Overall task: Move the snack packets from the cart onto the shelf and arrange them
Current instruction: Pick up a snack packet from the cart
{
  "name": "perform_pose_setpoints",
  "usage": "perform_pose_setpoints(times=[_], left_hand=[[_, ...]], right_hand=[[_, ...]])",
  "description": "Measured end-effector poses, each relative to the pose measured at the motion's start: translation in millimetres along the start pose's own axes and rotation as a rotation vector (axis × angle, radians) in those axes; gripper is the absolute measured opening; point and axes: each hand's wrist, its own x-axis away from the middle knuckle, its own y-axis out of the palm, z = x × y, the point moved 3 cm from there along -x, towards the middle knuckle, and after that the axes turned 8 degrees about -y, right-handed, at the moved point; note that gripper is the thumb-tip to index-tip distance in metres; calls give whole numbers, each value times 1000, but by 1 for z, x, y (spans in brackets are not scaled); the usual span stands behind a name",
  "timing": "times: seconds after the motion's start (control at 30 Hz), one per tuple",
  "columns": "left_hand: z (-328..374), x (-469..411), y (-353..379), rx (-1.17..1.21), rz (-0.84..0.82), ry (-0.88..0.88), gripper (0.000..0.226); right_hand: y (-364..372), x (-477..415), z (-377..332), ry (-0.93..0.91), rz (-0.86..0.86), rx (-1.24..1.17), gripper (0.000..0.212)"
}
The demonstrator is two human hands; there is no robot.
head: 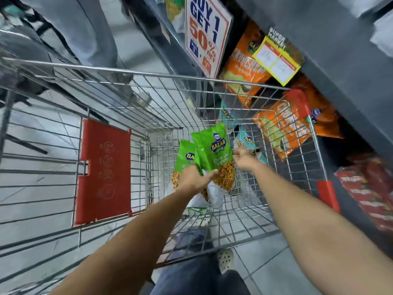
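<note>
Already my left hand (194, 177) is clamped on two upright green Balaji packets (212, 154) inside the cart (148, 75); my right hand (244, 157), nearer the shelf (340, 67) to the right, is curled, its grip unclear.

I read the cart (191, 77) as bare steel wire, bright and smooth. Its child-seat flap (104, 169) looks like matt red plastic with embossed icons. The green snack packets (214, 152) are glossy plastic film, creased, with clear windows. The orange packets (244, 67) have the same sheen. The promo sign (205, 33) is smooth printed card. The floor tiles (265, 269) are pale and slightly reflective.
</note>
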Motion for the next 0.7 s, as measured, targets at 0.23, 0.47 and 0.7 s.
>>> perform_pose_setpoints(times=[0.23,0.47,0.7], left_hand=[[-5,-4,-8,69,42,10,43],[4,-3,0,163,6,12,12],[17,21,-26,264,84,123,37]], right_hand=[[6,-6,-5,-47,-30,-39,30],[-1,4,-2,-64,1,-105,12],[-34,45,-11,-98,151,-227,17]])
